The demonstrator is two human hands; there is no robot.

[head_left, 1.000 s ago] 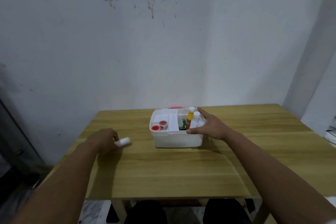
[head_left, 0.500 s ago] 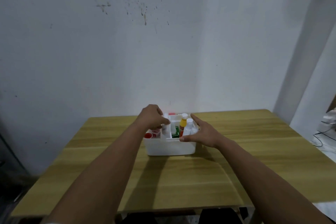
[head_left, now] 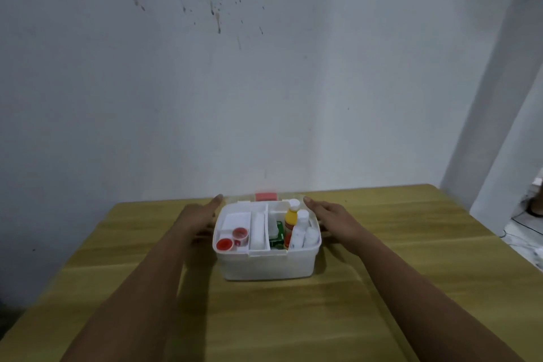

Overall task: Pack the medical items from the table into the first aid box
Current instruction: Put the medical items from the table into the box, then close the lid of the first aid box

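Observation:
The white first aid box stands open in the middle of the wooden table. Inside it I see two red-capped jars, a white roll, a green packet, a yellow bottle and white bottles. My left hand lies along the box's left side with fingers stretched out, and my right hand lies along its right side the same way. Neither hand holds an item. A clear lid with a red latch lies behind the box.
A stained white wall rises right behind the table. A doorway and tiled floor show at the far right edge.
My left hand carried a white bottle from the left of the table to the box and let it go. Both hands now flank the box, fingers reaching toward its back.

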